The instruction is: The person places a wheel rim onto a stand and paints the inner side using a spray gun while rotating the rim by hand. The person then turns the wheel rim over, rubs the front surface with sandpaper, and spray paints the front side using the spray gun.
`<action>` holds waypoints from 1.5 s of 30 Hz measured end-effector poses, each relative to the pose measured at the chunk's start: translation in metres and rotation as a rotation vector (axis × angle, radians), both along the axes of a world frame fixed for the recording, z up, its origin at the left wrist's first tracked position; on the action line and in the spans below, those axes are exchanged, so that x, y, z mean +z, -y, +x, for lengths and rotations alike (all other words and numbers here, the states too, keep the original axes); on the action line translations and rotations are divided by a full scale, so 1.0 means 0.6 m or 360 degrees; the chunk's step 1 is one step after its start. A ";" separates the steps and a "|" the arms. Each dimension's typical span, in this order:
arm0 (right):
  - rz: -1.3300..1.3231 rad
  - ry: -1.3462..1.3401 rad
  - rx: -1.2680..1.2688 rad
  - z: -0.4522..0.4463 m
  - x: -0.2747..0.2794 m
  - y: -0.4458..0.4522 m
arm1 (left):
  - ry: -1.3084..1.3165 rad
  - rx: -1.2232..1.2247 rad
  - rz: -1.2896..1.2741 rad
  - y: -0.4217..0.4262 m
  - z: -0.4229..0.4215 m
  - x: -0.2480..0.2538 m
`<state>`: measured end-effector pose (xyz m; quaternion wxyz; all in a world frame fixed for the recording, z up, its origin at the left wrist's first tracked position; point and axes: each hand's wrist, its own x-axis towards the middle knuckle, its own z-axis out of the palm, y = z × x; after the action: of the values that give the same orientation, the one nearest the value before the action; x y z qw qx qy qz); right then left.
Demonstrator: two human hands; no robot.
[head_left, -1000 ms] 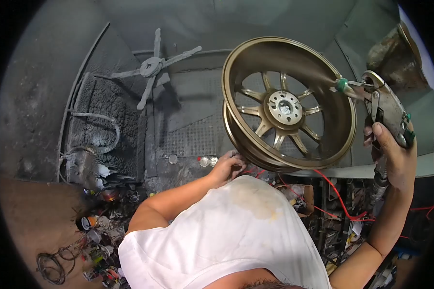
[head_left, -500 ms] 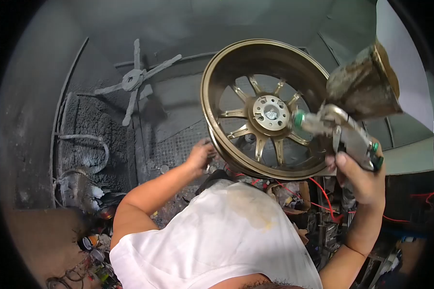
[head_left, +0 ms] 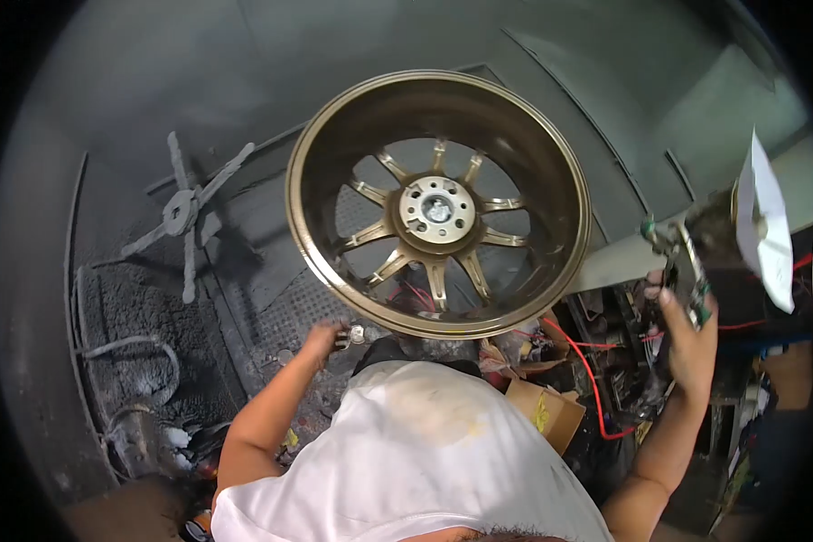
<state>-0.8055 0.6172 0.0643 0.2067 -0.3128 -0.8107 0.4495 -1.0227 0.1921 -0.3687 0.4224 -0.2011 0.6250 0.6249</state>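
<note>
In the head view, we have the bronze multi-spoke wheel (head_left: 438, 221) just above our white shirt (head_left: 425, 434), its open barrel facing us and its pale hub at the centre. Our right hand (head_left: 686, 339), to the right of the wheel, has its fingers wrapped around the spray gun (head_left: 686, 262), well apart from the rim. Our left hand (head_left: 319, 343) is below and left of the wheel, apart from it; its fingers are blurred, and we cannot tell whether they grip anything. A small round silvery piece (head_left: 359, 334) shows just beside them.

Right of the wheel, near the gun, a stained brownish cup (head_left: 718, 221) is tilted, with a white sheet (head_left: 763, 226) by its mouth; we cannot see what is in the cup. Below and right of the wheel, an open cardboard box (head_left: 565, 425) has something crumpled and yellow (head_left: 540, 414) in it, with a red hose (head_left: 596, 388) beside it. Far below and left of the wheel, an orange-and-dark can (head_left: 196, 527) is partly hidden, its markings too small to read. Left of the wheel is a grey-coated stand (head_left: 181, 212) with several arms.
</note>
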 end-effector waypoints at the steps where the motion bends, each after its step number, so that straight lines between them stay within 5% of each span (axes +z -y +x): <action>1: -0.0056 0.0017 -0.0057 0.023 -0.014 0.009 | -0.0025 -0.0188 -0.0029 -0.006 0.022 0.000; 4: -0.0233 0.0003 -0.0068 0.096 -0.092 0.012 | -0.0143 -0.0452 0.0079 -0.020 0.101 -0.054; 9: -0.0617 0.0002 -0.0017 0.173 -0.212 0.022 | -0.0864 -0.1109 -0.0367 -0.143 0.158 0.020; 14: -0.0788 0.0160 0.0290 0.238 -0.179 -0.033 | -0.1165 -0.1050 -0.0597 -0.190 0.237 0.054; 18: -0.1020 0.0102 0.0662 0.273 -0.108 -0.073 | -0.0943 -0.1169 -0.0721 -0.186 0.331 0.012; 21: -0.0844 0.0196 0.0629 0.261 -0.069 -0.085 | -0.1062 -0.1137 -0.0728 -0.201 0.403 0.067; 24: -0.0058 0.0003 0.0556 0.199 -0.063 -0.098 | -0.1058 -0.0921 -0.0772 -0.188 0.459 0.124; 34: -0.0102 -0.0420 0.0762 0.001 0.009 0.026 | -0.1000 -0.0016 -0.1250 0.215 0.706 -0.142; 36: -0.0189 -0.0437 0.0876 -0.026 -0.013 0.098 | -0.0639 0.0002 -0.1568 0.330 0.804 -0.196; 38: -0.0356 -0.0405 0.1136 -0.060 -0.047 0.204 | -0.0741 -0.0190 -0.1875 0.451 0.939 -0.262; 40: -0.0410 -0.0333 0.1209 -0.092 -0.108 0.327 | -0.0293 -0.0451 -0.1886 0.544 1.040 -0.255; 45: -0.1021 -0.0041 0.1516 -0.134 -0.237 0.663 | 0.0375 0.0508 -0.1670 0.631 1.214 -0.186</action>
<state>-0.8859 0.2196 -0.0780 -0.1139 0.0452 -0.6828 0.7203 -0.2941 -0.1863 -0.4802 0.2329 -0.5448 0.7626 0.2596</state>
